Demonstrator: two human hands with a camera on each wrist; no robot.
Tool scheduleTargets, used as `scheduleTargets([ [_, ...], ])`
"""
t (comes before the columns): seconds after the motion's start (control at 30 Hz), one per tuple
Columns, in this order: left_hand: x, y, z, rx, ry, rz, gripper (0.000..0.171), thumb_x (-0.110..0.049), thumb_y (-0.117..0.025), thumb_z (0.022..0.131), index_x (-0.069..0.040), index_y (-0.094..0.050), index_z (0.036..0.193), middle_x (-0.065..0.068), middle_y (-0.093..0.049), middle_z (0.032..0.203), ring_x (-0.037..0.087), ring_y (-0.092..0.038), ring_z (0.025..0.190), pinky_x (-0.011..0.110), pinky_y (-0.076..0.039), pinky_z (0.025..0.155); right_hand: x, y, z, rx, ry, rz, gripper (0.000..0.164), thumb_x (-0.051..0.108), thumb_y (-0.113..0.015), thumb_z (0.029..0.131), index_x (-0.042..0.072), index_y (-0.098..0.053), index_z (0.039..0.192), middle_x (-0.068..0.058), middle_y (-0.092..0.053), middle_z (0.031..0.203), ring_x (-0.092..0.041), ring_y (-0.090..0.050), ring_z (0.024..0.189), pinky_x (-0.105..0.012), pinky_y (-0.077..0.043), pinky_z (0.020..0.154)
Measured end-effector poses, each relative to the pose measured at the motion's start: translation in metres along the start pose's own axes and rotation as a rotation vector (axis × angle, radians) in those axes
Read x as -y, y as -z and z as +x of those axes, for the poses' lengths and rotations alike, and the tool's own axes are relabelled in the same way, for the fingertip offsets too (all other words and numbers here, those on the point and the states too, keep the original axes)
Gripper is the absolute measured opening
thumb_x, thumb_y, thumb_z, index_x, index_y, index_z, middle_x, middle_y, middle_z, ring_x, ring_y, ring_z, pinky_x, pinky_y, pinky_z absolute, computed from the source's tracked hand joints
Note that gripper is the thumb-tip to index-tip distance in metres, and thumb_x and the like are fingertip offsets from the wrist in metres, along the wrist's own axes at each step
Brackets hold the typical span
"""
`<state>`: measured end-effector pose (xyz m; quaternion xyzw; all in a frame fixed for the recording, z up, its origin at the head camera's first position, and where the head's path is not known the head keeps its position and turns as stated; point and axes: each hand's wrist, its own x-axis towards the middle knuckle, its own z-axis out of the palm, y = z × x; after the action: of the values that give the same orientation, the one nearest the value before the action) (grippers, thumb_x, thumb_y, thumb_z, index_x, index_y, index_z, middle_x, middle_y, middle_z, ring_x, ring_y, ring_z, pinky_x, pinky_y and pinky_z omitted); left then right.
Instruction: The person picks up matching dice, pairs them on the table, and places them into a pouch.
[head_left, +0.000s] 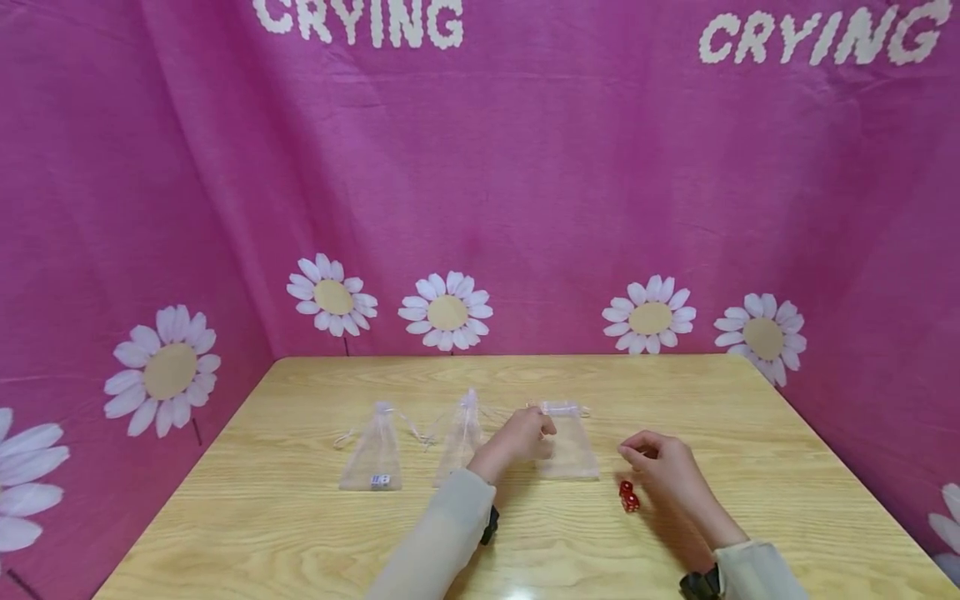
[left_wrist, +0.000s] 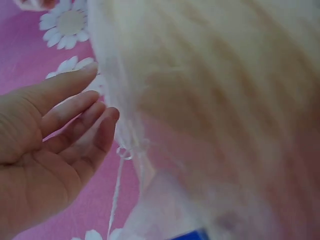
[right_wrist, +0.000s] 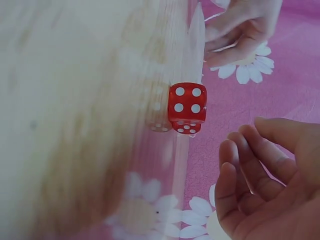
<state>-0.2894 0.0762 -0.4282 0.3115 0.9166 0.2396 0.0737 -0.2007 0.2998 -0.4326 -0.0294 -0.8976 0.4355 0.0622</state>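
Observation:
My left hand [head_left: 525, 437] hovers at the left side of the rightmost sheer drawstring bag [head_left: 573, 454], which lies flat. Its fingers are loosely bent with nothing between them, as the left hand [left_wrist: 55, 135] shows in the left wrist view. To the right, my right hand [head_left: 667, 468] is above and beside two red dice [head_left: 628, 498] on the table. In the right wrist view these red dice [right_wrist: 187, 106] stand apart from the right hand [right_wrist: 272, 172], whose relaxed fingers hold nothing.
Two more sheer drawstring bags stand to the left: the middle bag [head_left: 459, 442] and the left bag [head_left: 375, 450], with blue-and-white dice [head_left: 381, 481] at its bottom. All are on a wooden table [head_left: 300, 533] against a pink flowered cloth [head_left: 525, 183].

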Motion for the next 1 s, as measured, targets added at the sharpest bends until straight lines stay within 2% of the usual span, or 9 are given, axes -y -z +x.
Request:
scheduleTargets([
  [0.1,0.001,-0.004,-0.003,0.016,0.002,0.073,0.031,-0.009,-0.077,0.083,-0.005,-0.071,0.113,0.005,-0.065,0.104,0.014,-0.061,0.093,0.018,-0.050,0.081,-0.001,-0.002,-0.001,0.004,0.012,-0.033,0.016,0.014,-0.064,0.092,0.001,-0.071,0.100,-0.012,-0.071,0.091,-0.007,-0.054,0.071,-0.021,-0.045,0.062],
  [0.23,-0.001,-0.003,-0.006,0.011,-0.016,0.121,0.027,-0.010,-0.079,0.082,-0.006,-0.073,0.108,0.005,-0.068,0.103,0.012,-0.061,0.092,0.018,-0.050,0.079,-0.003,-0.001,-0.003,-0.001,0.048,-0.054,0.014,0.014,-0.066,0.091,0.003,-0.072,0.098,-0.008,-0.072,0.091,-0.003,-0.054,0.072,-0.020,-0.045,0.067],
  [0.47,0.000,-0.003,-0.007,-0.016,-0.071,0.193,0.012,0.000,-0.070,0.085,-0.008,-0.076,0.092,0.003,-0.074,0.098,0.015,-0.066,0.099,0.018,-0.052,0.081,-0.011,0.008,-0.009,0.041,0.093,-0.145,0.012,0.018,-0.068,0.092,0.008,-0.072,0.096,-0.004,-0.072,0.088,-0.003,-0.057,0.072,-0.021,-0.045,0.065],
  [0.6,0.002,-0.002,-0.008,-0.026,-0.071,0.192,0.014,0.001,-0.068,0.087,-0.010,-0.076,0.089,0.001,-0.075,0.096,0.015,-0.068,0.098,0.019,-0.052,0.081,-0.017,0.014,-0.012,0.036,0.096,-0.203,0.010,0.017,-0.068,0.091,0.009,-0.072,0.095,-0.002,-0.072,0.086,-0.002,-0.055,0.071,-0.020,-0.044,0.065],
  [0.7,0.005,-0.002,-0.008,-0.019,-0.053,0.172,0.012,-0.001,-0.068,0.088,-0.010,-0.076,0.091,0.002,-0.075,0.097,0.015,-0.068,0.098,0.020,-0.053,0.082,-0.020,0.016,-0.015,0.047,0.135,-0.210,0.008,0.017,-0.070,0.090,0.011,-0.072,0.092,0.000,-0.071,0.084,0.001,-0.054,0.070,-0.020,-0.044,0.064],
  [0.9,0.006,-0.003,-0.007,-0.002,-0.039,0.141,0.011,-0.003,-0.070,0.087,-0.010,-0.076,0.094,0.002,-0.074,0.098,0.016,-0.067,0.099,0.020,-0.053,0.082,-0.023,0.016,-0.022,0.175,0.288,-0.152,0.004,0.015,-0.073,0.087,0.013,-0.070,0.087,0.004,-0.069,0.080,0.004,-0.054,0.068,-0.020,-0.046,0.061],
  [1.0,0.004,-0.002,-0.008,0.001,-0.029,0.130,0.012,-0.003,-0.071,0.087,-0.010,-0.077,0.095,0.003,-0.074,0.099,0.016,-0.067,0.099,0.020,-0.053,0.082,-0.024,0.016,-0.023,0.232,0.333,-0.142,0.006,0.015,-0.074,0.086,0.012,-0.069,0.087,0.004,-0.068,0.081,0.004,-0.053,0.069,-0.020,-0.046,0.060],
])
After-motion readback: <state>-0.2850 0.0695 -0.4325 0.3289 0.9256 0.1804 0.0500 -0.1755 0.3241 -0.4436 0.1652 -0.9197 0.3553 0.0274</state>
